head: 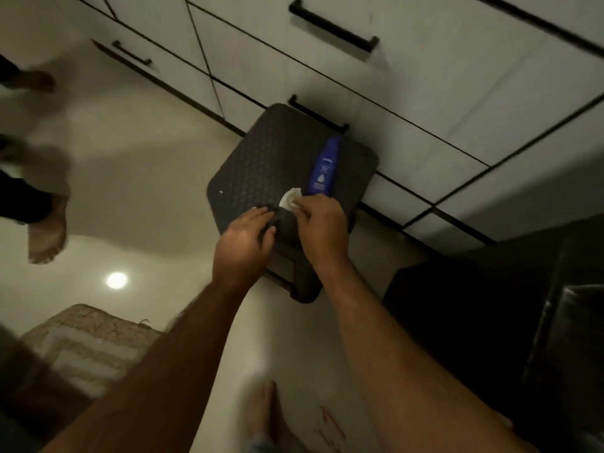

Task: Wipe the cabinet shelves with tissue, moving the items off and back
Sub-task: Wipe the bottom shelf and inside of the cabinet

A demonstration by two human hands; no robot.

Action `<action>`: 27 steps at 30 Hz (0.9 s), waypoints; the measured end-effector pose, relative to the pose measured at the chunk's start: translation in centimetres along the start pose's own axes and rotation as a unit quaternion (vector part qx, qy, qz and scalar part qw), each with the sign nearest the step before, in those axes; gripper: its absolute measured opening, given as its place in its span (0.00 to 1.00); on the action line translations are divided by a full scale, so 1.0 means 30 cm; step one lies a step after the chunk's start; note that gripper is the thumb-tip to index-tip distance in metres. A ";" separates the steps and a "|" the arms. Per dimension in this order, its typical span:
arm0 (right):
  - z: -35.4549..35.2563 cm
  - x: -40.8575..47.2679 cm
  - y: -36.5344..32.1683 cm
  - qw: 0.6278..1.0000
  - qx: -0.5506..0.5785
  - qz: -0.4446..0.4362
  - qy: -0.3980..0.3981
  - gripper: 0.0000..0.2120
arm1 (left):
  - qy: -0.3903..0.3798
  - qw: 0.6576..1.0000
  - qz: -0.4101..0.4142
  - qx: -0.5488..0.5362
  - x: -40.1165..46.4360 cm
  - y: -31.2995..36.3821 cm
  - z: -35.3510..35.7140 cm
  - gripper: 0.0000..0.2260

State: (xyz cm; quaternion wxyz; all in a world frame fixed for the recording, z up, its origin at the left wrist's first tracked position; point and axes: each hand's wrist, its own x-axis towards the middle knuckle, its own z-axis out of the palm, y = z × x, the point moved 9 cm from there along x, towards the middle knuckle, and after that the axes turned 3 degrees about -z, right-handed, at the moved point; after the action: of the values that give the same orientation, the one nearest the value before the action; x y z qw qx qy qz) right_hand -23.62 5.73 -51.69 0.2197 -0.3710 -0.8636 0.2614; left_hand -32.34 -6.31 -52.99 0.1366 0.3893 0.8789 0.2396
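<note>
R hand (322, 220) pinches tissue (290, 199) at frame centre on dark stool (261, 165), L hand (243, 238) grips stool edge w/ curled fingers; risk: wiping knocks blue bottle (323, 168) just beside tissue.

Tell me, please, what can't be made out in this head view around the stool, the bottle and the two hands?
- Blue bottle: label print too small and blurred to read.
- Tissue: mostly covered by the right hand; its size and condition unclear.
- Left hand: fingertips curl over the dark stool; what they grip is hidden.
- Cabinet: doors closed, shelves unseen.
- Second person's feet: motion-blurred, cut by the left edge.
</note>
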 end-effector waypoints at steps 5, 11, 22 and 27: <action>-0.340 -0.209 0.131 0.999 0.002 0.039 0.035 0.09 | -0.038 0.999 0.037 0.006 -0.128 0.270 0.071 0.17; -0.827 -0.423 0.270 0.993 -0.019 0.067 0.101 0.07 | -0.056 0.992 0.104 -0.037 -0.325 0.694 0.158 0.16; -1.446 -0.913 0.681 0.951 -0.121 0.180 0.221 0.09 | -0.078 0.948 0.304 -0.054 -0.642 1.326 0.313 0.15; -1.454 -1.029 0.814 0.940 -0.138 0.225 0.215 0.14 | -0.088 0.931 0.351 -0.045 -0.722 1.404 0.376 0.16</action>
State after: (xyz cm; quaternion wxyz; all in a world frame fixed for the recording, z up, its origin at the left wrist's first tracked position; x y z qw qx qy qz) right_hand 33.63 9.35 -38.97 0.2828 -0.6294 -0.7174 0.0962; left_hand 12.83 5.52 -39.17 0.1383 0.6857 0.6592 0.2758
